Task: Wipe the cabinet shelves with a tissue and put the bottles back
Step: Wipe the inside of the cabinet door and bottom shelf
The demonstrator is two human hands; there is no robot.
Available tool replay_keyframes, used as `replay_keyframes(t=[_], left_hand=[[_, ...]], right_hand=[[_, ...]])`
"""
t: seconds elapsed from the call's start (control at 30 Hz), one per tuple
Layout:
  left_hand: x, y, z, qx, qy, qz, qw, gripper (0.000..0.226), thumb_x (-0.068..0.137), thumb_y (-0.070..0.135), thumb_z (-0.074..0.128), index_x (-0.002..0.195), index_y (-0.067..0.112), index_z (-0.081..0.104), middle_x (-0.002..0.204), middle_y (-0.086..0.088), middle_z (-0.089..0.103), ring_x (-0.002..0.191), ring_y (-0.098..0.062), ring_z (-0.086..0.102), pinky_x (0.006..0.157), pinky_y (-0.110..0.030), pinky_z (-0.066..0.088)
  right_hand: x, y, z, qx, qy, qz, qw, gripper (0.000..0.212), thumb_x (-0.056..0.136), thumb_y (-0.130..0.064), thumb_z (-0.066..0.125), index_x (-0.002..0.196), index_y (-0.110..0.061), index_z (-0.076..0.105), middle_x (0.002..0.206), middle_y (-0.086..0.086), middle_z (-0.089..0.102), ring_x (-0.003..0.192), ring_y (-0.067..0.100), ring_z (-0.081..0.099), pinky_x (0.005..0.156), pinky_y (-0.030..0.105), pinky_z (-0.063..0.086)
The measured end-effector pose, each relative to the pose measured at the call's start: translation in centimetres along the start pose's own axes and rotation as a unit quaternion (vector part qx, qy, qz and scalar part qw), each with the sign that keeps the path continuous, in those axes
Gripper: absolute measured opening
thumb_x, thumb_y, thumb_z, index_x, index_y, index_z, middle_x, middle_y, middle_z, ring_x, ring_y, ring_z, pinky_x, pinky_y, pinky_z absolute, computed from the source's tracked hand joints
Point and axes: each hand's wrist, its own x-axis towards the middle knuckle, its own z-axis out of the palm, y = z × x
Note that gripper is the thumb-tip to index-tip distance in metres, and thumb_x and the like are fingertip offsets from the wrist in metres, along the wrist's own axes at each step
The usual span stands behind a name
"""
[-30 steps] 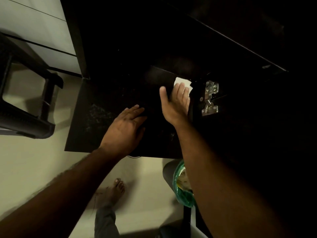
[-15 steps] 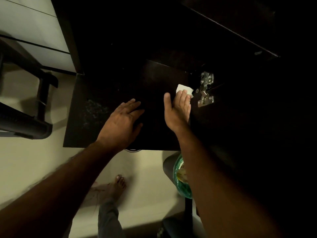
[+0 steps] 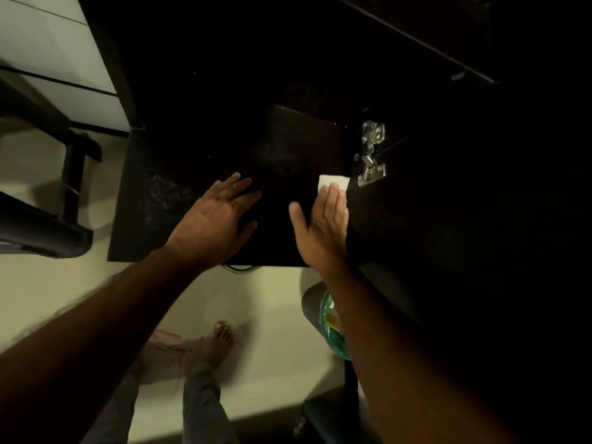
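Pressing tissue (image 3: 333, 181) beside the hinge (image 3: 371, 155), right hand (image 3: 323, 225) flat.

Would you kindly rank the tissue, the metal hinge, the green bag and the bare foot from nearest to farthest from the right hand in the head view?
From the right hand:
1. Tissue, under its fingertips, touching.
2. Metal hinge, just beyond, upper right.
3. Green bag, below, beside the forearm.
4. Bare foot, on the floor, lower left.
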Motion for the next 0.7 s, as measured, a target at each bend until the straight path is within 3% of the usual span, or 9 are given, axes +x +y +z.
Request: replay_keyframes(t=[0.17, 0.27, 0.37, 0.43, 0.53, 0.7], left_hand=[[-1.6, 0.8, -0.1, -0.012, -0.005, -0.012, 1.0, 0.057, 0.094, 0.029, 0.058, 0.146, 0.016, 0.039, 0.157, -0.008, 0.029, 0.148, -0.02, 0.016, 0.12, -0.033, 0.009], [-2.8, 1.0, -0.3, -0.012, -0.005, -0.021, 1.0, 0.057, 0.094, 0.029, 0.057, 0.146, 0.018, 0.039, 0.157, -0.007, 0.029, 0.148, -0.019, 0.016, 0.12, -0.033, 0.009], [-3.5, 0.9, -0.5, -0.01, 0.0, -0.032, 0.999, 0.056, 0.094, 0.028, 0.057, 0.146, 0.017, 0.04, 0.156, -0.007, 0.03, 0.147, -0.019, 0.017, 0.118, -0.03, 0.006], [-3.8, 0.8, -0.5, -0.011, 0.007, -0.039, 0.999, 0.056, 0.093, 0.027, 0.059, 0.145, 0.016, 0.042, 0.155, -0.008, 0.033, 0.147, -0.02, 0.019, 0.119, -0.031, 0.008], [-4.3, 0.6, -0.3, -0.006, 0.019, -0.036, 0.999, 0.054, 0.091, 0.025, 0.061, 0.142, 0.014, 0.046, 0.152, -0.01, 0.038, 0.146, -0.023, 0.024, 0.119, -0.038, 0.015], [-4.9, 0.9, -0.7, -0.024, 0.027, -0.051, 0.998, 0.052, 0.092, 0.025, 0.06, 0.142, 0.015, 0.047, 0.152, -0.01, 0.038, 0.145, -0.023, 0.024, 0.119, -0.038, 0.016]], right_hand=[[-5.7, 2.5, 0.8, -0.021, 0.022, -0.041, 0.999, 0.093, 0.091, -0.072, -0.002, 0.155, -0.005, 0.011, 0.163, 0.012, 0.007, 0.151, 0.023, -0.001, 0.122, 0.04, 0.006], [-9.1, 4.2, 0.6, -0.039, -0.058, -0.056, 0.996, 0.099, 0.084, -0.076, -0.015, 0.155, -0.009, -0.003, 0.163, 0.007, -0.01, 0.149, 0.018, -0.017, 0.122, 0.04, 0.001], [-7.5, 3.7, 0.7, -0.05, -0.047, -0.046, 0.997, 0.105, 0.078, -0.076, -0.024, 0.155, -0.007, -0.003, 0.163, 0.01, -0.011, 0.149, 0.022, -0.018, 0.122, 0.043, 0.001], [-5.5, 2.2, 0.9, -0.027, -0.019, -0.018, 0.999, 0.106, 0.079, -0.078, -0.019, 0.154, -0.005, -0.001, 0.163, 0.013, -0.007, 0.149, 0.025, -0.015, 0.122, 0.044, -0.001], [-4.7, -0.2, 0.8, 0.025, -0.039, 0.006, 0.999, 0.107, 0.076, -0.083, -0.008, 0.152, -0.008, -0.01, 0.162, 0.012, -0.014, 0.148, 0.023, -0.021, 0.121, 0.042, -0.01], [-10.7, 0.3, 0.9, -0.01, -0.085, -0.127, 0.988, 0.099, 0.082, -0.08, -0.004, 0.154, -0.012, -0.013, 0.161, 0.005, -0.022, 0.146, 0.018, -0.027, 0.12, 0.041, -0.011]])
